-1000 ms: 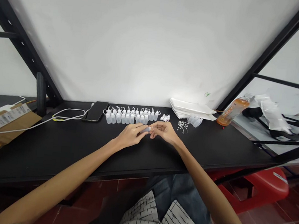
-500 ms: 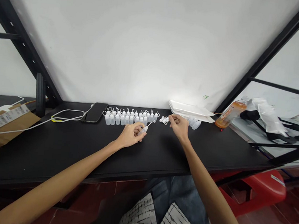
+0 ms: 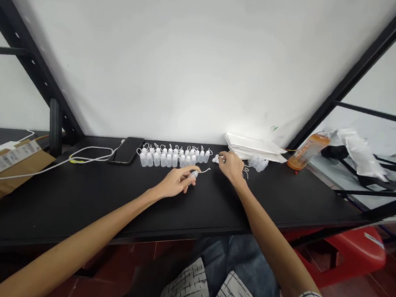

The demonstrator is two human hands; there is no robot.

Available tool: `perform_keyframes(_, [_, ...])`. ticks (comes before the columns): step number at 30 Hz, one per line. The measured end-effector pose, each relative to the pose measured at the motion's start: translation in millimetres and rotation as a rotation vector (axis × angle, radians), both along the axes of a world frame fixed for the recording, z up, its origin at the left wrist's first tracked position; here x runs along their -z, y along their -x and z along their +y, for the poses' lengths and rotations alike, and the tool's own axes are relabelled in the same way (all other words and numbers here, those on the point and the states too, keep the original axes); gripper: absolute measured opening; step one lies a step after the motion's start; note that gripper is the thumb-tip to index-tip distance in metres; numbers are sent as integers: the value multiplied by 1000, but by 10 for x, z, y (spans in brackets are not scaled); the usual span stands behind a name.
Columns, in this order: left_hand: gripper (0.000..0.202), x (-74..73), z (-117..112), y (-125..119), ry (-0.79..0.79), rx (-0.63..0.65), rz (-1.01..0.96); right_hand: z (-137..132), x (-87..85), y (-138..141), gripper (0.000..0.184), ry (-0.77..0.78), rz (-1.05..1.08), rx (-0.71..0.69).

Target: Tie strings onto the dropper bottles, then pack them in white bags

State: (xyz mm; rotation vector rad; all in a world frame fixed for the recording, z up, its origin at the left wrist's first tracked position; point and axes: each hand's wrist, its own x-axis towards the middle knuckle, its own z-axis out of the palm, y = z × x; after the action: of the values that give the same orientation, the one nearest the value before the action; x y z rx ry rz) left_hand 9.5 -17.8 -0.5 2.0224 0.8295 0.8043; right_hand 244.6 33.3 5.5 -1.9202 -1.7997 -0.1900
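Observation:
My left hand (image 3: pixel 175 182) rests on the black table (image 3: pixel 74 192) with its fingers closed round a small white squeeze bottle (image 3: pixel 194 173), whose thin strap sticks out to the right. My right hand (image 3: pixel 232 165) reaches to the little pile of white caps (image 3: pixel 216 158) at the right end of the bottle row, fingers curled down onto them. Behind both hands stands a row of several small white bottles (image 3: pixel 172 156).
A black phone (image 3: pixel 126 149) with a white cable (image 3: pixel 89 152) lies left of the row. A cardboard box (image 3: pixel 6 160) sits far left. White sheets (image 3: pixel 252 146), more small bottles (image 3: pixel 259 162), loose white straps (image 3: pixel 246 171) and an orange drink bottle (image 3: pixel 306 151) lie right. A red stool (image 3: pixel 352 250) stands below.
My hands have parted: the right hand left the bottle, swung out to the right, then came back left onto the cap pile. The left hand kept the bottle and stayed put.

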Motion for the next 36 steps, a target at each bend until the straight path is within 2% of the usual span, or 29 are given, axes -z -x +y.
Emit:
perform_keyframes(7, [22,4,27,21,-1,11,33,20,64,-29,23,83,-80,-23])
perform_keyframes(10, [22,46,66,22,-13,2,-21,22,84,-12,22,96,-90,-41])
perform_keyframes(12, [24,60,82,10,32,-13,-82,10,84,-4,21,74,-54,-55])
perform_keyframes(18, [32,-13,58,-28,221,-77,-271,-47,21,-9,17,-104,321,-153])
perform_keyframes(23, [28,-28,45,-11,272,-147,-247,-57,-53,-24,24,-212,731,-314])
perform_keyframes(25, [27,-10,47,-7,257,-165,-216,-112,-85,8,29,-163,911,-439])
perform_keyframes(28, [26,23,49,-11,211,-174,-205,-260,-111,122,34,57,1063,-661])
perform_keyframes(32, [24,56,49,-25,140,-215,-195,-424,-72,309,34,297,1026,-836])
perform_keyframes(36, [23,77,52,-34,99,-256,-174,-449,-21,394,34,332,999,-898])
